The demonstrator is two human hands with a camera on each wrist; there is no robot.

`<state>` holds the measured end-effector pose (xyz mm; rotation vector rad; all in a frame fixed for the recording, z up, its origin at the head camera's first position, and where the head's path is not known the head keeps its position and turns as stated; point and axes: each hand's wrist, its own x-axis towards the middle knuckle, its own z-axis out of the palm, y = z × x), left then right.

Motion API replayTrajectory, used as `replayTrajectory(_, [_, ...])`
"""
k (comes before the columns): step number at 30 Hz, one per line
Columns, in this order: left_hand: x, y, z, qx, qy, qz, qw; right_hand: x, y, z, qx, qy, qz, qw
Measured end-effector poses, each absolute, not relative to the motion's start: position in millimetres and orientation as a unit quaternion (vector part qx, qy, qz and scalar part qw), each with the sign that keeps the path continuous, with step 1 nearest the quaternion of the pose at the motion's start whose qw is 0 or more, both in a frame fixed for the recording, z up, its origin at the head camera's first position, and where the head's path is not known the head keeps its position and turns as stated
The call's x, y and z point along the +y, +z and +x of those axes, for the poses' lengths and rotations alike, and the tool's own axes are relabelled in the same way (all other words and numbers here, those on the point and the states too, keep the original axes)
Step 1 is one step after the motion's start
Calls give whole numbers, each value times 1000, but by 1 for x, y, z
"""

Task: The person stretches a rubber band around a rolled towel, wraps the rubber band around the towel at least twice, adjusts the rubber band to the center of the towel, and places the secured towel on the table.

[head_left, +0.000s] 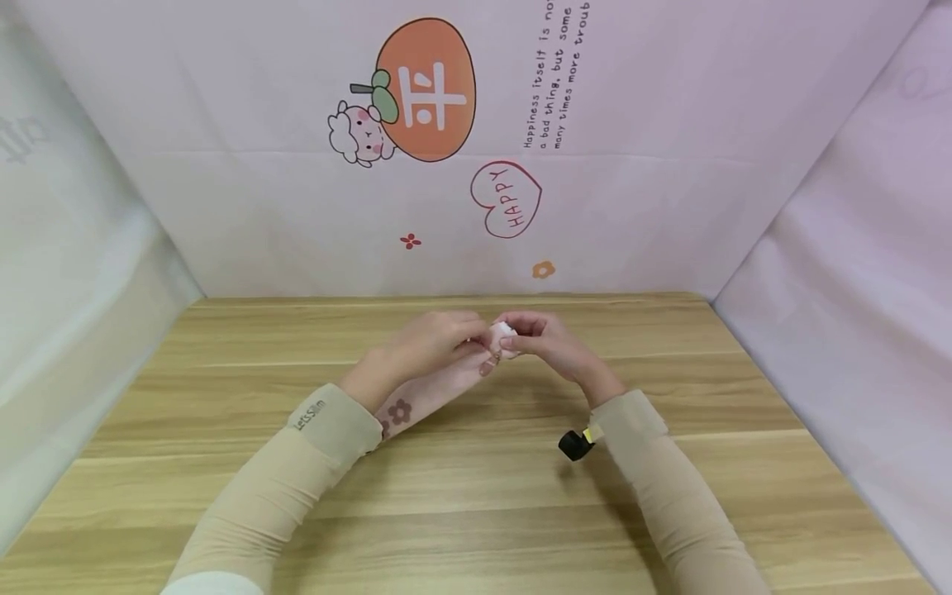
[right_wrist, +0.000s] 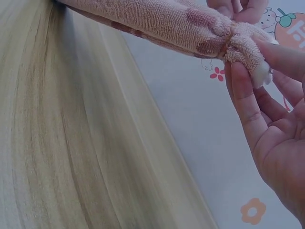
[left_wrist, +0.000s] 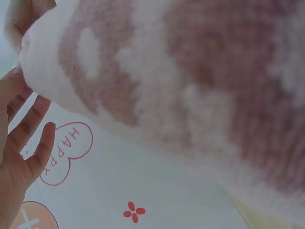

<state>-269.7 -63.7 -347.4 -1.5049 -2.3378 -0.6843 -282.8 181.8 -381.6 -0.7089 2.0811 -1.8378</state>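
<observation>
A pink terry towel with darker flower prints is rolled into a long shape, slanting under the left forearm. In the right wrist view a thin band cinches it near its far end, leaving a bunched tuft beyond. My left hand pinches the towel near the band, its other fingers spread in the left wrist view. Opposite it, my right hand pinches the tuft between thumb and fingers. Close up, the flower print on the towel fills much of the left wrist view.
A wood-grain table lies below both hands. White printed cloth hangs behind it and at both sides. A black camera piece juts inward from the right wrist, above the tabletop.
</observation>
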Motion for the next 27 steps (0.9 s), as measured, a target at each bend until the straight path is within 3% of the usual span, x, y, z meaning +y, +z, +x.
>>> replayTrajectory(6, [-63, -349, -271, -800, -220, -533, 166, 181, -381, -281, 718, -637, -243, 141])
replayTrajectory(11, [-62, -345, -270, -816, -199, -518, 160, 180, -381, -280, 716, -639, -247, 137])
replayTrajectory(22, [-61, -334, -264, -864, -160, -475, 39, 180, -388, -284, 699, -645, -275, 140])
replayTrajectory(27, [-60, -336, -263, -866, -173, -468, 40, 180, -384, -283, 706, -643, -264, 135])
